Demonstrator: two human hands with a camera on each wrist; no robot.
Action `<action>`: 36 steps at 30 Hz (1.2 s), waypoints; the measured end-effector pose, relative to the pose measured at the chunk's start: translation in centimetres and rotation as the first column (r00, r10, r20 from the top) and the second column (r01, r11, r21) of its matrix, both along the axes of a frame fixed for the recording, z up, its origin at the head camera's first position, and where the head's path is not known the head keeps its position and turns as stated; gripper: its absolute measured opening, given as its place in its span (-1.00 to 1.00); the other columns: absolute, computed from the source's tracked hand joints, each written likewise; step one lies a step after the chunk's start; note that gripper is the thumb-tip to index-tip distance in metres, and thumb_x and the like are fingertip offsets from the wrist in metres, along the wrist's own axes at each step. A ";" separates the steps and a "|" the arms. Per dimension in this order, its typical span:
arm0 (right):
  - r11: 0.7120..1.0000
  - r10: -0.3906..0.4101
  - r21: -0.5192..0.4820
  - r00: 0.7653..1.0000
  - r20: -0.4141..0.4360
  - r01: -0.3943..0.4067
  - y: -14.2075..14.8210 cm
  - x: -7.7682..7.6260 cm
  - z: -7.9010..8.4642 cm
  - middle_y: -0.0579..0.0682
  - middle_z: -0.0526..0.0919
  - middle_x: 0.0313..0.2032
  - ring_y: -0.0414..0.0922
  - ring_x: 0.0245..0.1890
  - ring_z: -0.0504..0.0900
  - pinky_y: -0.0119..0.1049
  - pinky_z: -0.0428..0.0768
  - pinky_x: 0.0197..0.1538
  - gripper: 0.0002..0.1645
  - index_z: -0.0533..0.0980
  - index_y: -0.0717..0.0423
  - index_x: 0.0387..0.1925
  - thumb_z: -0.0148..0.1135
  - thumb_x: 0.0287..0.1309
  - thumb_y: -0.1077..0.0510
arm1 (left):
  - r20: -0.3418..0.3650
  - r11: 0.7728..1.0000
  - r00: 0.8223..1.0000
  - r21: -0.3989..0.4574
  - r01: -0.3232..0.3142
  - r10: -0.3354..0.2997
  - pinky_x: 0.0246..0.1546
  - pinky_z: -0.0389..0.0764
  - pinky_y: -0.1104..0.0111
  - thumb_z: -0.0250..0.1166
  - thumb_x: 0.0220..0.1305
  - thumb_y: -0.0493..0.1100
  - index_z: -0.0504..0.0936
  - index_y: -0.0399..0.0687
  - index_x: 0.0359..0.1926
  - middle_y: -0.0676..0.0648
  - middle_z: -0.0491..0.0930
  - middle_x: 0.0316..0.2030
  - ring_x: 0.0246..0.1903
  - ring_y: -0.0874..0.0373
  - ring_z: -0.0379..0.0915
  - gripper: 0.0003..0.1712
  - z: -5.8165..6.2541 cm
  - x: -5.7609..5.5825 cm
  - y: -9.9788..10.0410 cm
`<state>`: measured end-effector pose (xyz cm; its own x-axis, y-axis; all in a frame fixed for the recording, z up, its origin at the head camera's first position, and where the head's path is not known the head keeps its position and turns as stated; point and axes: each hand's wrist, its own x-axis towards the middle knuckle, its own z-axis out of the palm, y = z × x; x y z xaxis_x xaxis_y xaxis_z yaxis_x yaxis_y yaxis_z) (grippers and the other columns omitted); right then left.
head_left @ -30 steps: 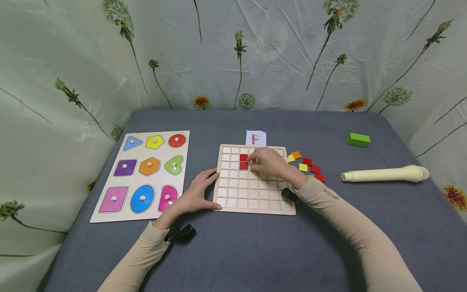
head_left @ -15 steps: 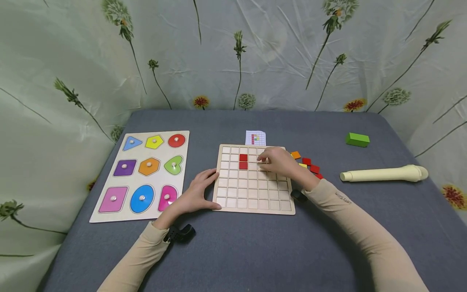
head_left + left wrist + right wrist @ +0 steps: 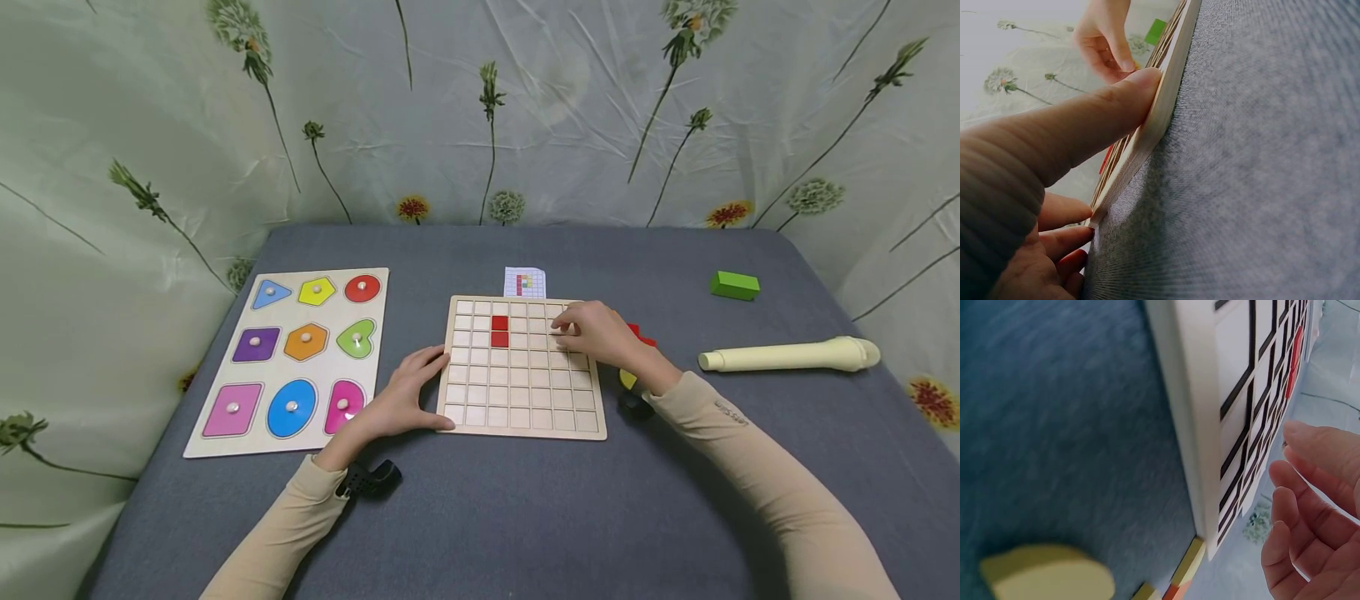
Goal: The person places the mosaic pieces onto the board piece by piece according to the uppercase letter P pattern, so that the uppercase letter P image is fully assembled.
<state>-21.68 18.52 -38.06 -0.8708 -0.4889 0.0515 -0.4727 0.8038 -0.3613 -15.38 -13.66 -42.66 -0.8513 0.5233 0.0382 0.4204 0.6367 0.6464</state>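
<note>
A wooden grid board (image 3: 517,396) lies mid-table, with two red tiles (image 3: 499,332) one below the other in its upper part. My left hand (image 3: 403,398) rests at the board's left edge, its thumb on the near corner; the left wrist view shows the thumb pressing the rim and the fingers touching the side. Over the board's right part is my right hand (image 3: 600,333), fingers loosely bent, no tile visible between them in the right wrist view. Beside the board, partly hidden by that hand, lie red tiles (image 3: 647,340) and a yellow rounded piece (image 3: 1054,575).
A small pattern card (image 3: 525,282) lies behind the board. To the left is a shape puzzle (image 3: 288,375) with knobbed pieces. A green block (image 3: 735,286) and a cream microphone-shaped object (image 3: 787,357) lie to the right. Floral fabric hangs behind the table.
My right hand has moved right, away from the two red tiles, toward the loose pieces, and now covers some of them. The left hand has stayed at the board's edge.
</note>
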 end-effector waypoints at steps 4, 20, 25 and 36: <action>1.000 -0.021 -0.007 1.000 0.007 0.021 0.8 0.1 0.0 0.03 0.68 -0.34 -0.18 -0.46 0.51 -0.37 0.41 -0.41 -0.74 0.65 0.17 -0.17 0.30 0.06 0.19 | 0.001 1.000 1.000 0.003 0.000 0.000 0.25 0.06 -0.25 0.55 -0.22 0.00 0.22 -0.27 0.35 -0.27 0.14 0.38 0.37 -0.23 -0.04 0.12 0.0 0.0 0.0; 0.997 -0.077 -0.002 0.996 -0.040 0.077 3.7 0.6 0.1 0.08 0.67 -0.34 -0.12 -0.43 0.55 -0.28 0.47 -0.37 -0.74 0.65 0.21 -0.19 0.33 0.04 0.19 | -0.004 1.000 1.000 0.007 0.007 -0.007 0.27 0.06 -0.22 0.54 -0.21 0.00 0.22 -0.29 0.35 -0.28 0.14 0.38 0.37 -0.24 -0.04 0.11 0.0 0.0 0.0; 0.996 -0.091 -0.007 0.995 -0.044 0.091 4.8 0.7 0.1 0.12 0.69 -0.25 -0.04 -0.32 0.62 -0.17 0.54 -0.27 -0.71 0.64 0.21 -0.15 0.33 0.03 0.23 | -0.001 1.000 1.000 0.006 0.007 -0.007 0.27 0.05 -0.22 0.54 -0.21 0.00 0.22 -0.29 0.35 -0.28 0.14 0.38 0.37 -0.24 -0.04 0.11 0.0 0.0 0.0; 0.987 -0.157 0.005 0.987 -0.044 0.158 7.1 1.0 0.4 0.12 0.69 -0.30 -0.17 -0.55 0.38 -0.34 0.29 -0.45 -0.70 0.63 0.22 -0.15 0.32 0.02 0.26 | 0.005 1.000 1.000 0.005 0.003 -0.003 0.27 0.05 -0.23 0.54 -0.21 -0.01 0.21 -0.29 0.35 -0.28 0.13 0.38 0.37 -0.24 -0.05 0.11 0.1 0.1 0.0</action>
<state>-20.65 25.59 -37.63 -0.9341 -0.3464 0.0869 -0.3548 0.8725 -0.3359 -15.31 -13.64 -42.52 -0.8499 0.5257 0.0365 0.4190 0.6321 0.6519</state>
